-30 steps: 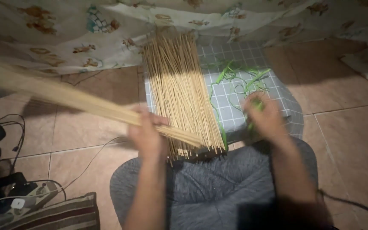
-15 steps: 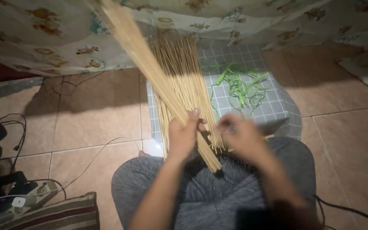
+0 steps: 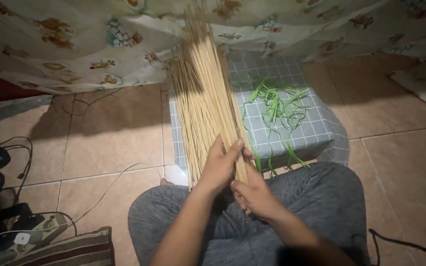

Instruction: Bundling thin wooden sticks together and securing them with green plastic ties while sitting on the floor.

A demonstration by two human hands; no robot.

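- Two bare hands meet at the near end of a bundle of thin pale sticks (image 3: 208,106), just above the person's grey-trousered lap (image 3: 292,207).
- The left hand (image 3: 221,165) is wrapped over the bundle's near end, fingers closed on the sticks; this looks like a hold meant to keep them gathered.
- The right hand (image 3: 252,194) sits just below and touches the stick ends; I cannot tell whether its fingers pinch them or only press against them, perhaps to level the tips.
- The bundle lies over the left part of a low box covered in grey checked cloth (image 3: 316,130), which bears most of its length.
- Its long axis runs away from the person, near end at the lap, far end pointing up towards the patterned fabric (image 3: 75,44) and blurring there.
- Loose green strips (image 3: 277,106) lie on the cloth just right of the sticks, within reach of the right hand.
- Cables and a power strip (image 3: 20,236) rest on the tiled floor (image 3: 114,133), well apart to the left.
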